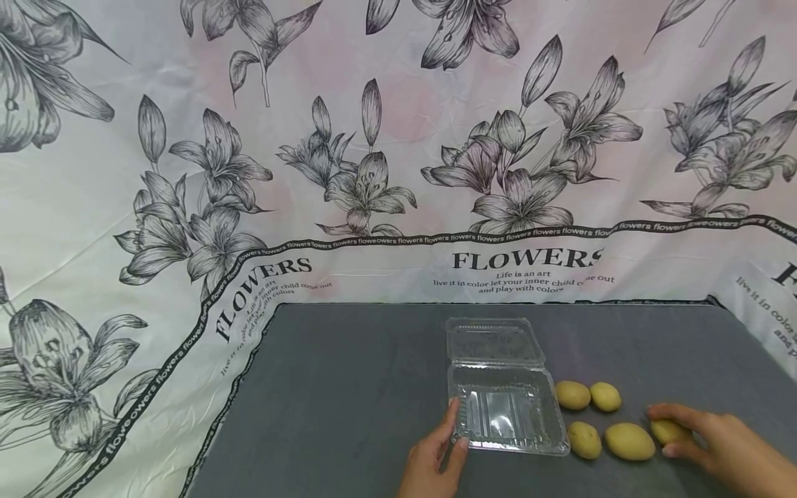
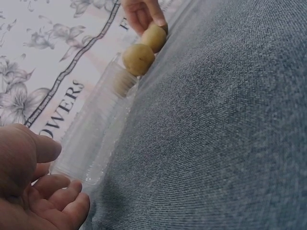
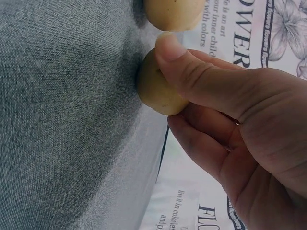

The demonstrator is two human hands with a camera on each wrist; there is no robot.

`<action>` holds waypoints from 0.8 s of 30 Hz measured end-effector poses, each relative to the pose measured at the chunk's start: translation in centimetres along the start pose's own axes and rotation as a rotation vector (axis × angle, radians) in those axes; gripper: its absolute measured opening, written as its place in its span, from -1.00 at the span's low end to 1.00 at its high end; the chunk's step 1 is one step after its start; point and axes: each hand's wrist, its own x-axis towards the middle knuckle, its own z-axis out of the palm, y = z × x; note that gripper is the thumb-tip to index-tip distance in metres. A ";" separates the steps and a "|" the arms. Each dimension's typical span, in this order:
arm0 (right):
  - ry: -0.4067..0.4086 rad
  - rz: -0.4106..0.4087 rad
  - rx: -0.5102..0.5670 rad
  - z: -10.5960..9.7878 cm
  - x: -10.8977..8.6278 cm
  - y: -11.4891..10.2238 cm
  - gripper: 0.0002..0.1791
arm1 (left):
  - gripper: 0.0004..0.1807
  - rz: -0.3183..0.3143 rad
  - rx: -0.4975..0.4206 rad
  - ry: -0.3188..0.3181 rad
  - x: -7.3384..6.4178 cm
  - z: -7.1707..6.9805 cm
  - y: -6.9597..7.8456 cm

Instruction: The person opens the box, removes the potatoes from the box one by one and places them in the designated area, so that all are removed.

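Note:
A clear plastic clamshell box [image 1: 507, 408] lies open on the grey cloth, its lid [image 1: 495, 344] folded back away from me. My left hand [image 1: 432, 456] touches the box's near left corner with loosely bent fingers and thumb; in the left wrist view, this hand [image 2: 43, 187] is beside the end of the box [image 2: 91, 143]. To the right of the box, my right hand [image 1: 716, 439] pinches a yellow potato [image 1: 667, 431] between thumb and fingers. That potato [image 3: 160, 86] is close to the cloth in the right wrist view; whether it touches is unclear.
Between the box and my right hand lie several more potatoes: two front ones [image 1: 584, 440] [image 1: 629, 441] and two behind [image 1: 573, 395] [image 1: 606, 397]. A white curtain printed with flowers [image 1: 373, 270] hangs around the back and left side of the grey table surface [image 1: 342, 387].

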 end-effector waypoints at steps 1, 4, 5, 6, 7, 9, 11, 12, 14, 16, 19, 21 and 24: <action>-0.015 0.008 0.009 0.0 0.1 0.0 -0.41 | -0.35 -0.006 0.001 -0.001 0.0 0.0 0.0; -0.079 0.032 0.050 0.2 0.3 -0.1 -0.37 | -0.35 -0.023 0.003 -0.003 0.0 -0.1 0.0; -0.096 0.036 0.059 0.3 0.4 -0.1 -0.36 | -0.35 -0.029 0.002 -0.003 0.0 -0.1 0.0; -0.106 0.036 0.061 0.4 0.4 -0.1 -0.35 | -0.35 -0.030 -0.002 -0.003 0.0 -0.1 -0.1; -0.112 0.041 0.060 0.5 0.5 -0.2 -0.34 | -0.35 -0.028 -0.002 -0.003 0.0 -0.1 -0.1; -0.109 0.039 0.048 0.7 0.5 -0.2 -0.33 | -0.35 -0.013 -0.013 -0.003 0.0 -0.1 -0.2; -0.081 0.021 0.030 0.7 0.5 -0.2 -0.34 | -0.35 0.009 -0.032 -0.004 0.0 -0.1 -0.4; -0.053 0.008 0.017 0.8 0.5 -0.2 -0.34 | -0.35 0.020 -0.040 -0.004 0.0 -0.1 -0.5; -0.004 -0.015 -0.005 0.7 0.4 -0.2 -0.33 | -0.34 0.047 -0.061 -0.008 0.0 -0.1 -0.6; 0.017 -0.027 -0.013 0.6 0.4 -0.3 -0.30 | -0.33 0.061 -0.078 -0.012 -0.1 -0.1 -0.7; -0.025 -0.013 0.008 0.1 0.4 -0.7 -0.24 | -0.32 0.064 -0.081 -0.015 -0.2 0.0 -0.7; -0.059 0.014 0.023 -0.3 0.5 -1.5 -0.24 | -0.31 0.062 -0.021 0.008 -0.3 0.0 -0.5; -0.048 0.037 0.049 -1.2 0.5 -3.3 -0.26 | -0.31 0.079 0.119 0.070 -0.5 -0.4 0.0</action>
